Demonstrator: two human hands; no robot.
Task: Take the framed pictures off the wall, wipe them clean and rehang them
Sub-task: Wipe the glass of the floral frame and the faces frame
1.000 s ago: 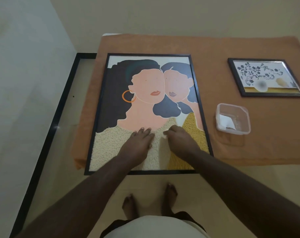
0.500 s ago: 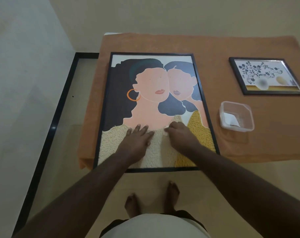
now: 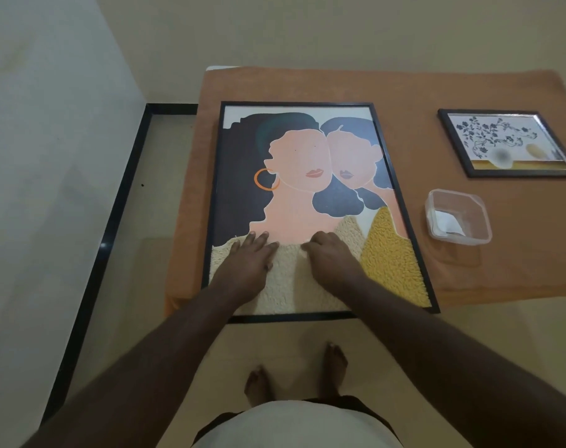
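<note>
A large black-framed picture (image 3: 294,176) of two faces lies flat on the orange-covered table (image 3: 340,85), its near edge overhanging the table's front. My left hand (image 3: 249,263) rests flat on the lower textured cream part, fingers straight. Just to its right, my right hand (image 3: 332,257) presses down with curled fingers. A small pale wipe barely shows at its fingertips. A smaller black-framed flower picture (image 3: 505,142) lies face up at the table's far right.
A clear plastic tub (image 3: 458,218) with a white folded wipe inside stands between the two pictures. A white wall with a black skirting strip (image 3: 113,215) runs along the left. My bare feet (image 3: 294,373) stand on the beige floor before the table.
The view has shifted slightly, so the picture sits further right in the frame. Both hands stay on the lower cream area; the left hand's fingers have crept a little up and left.
</note>
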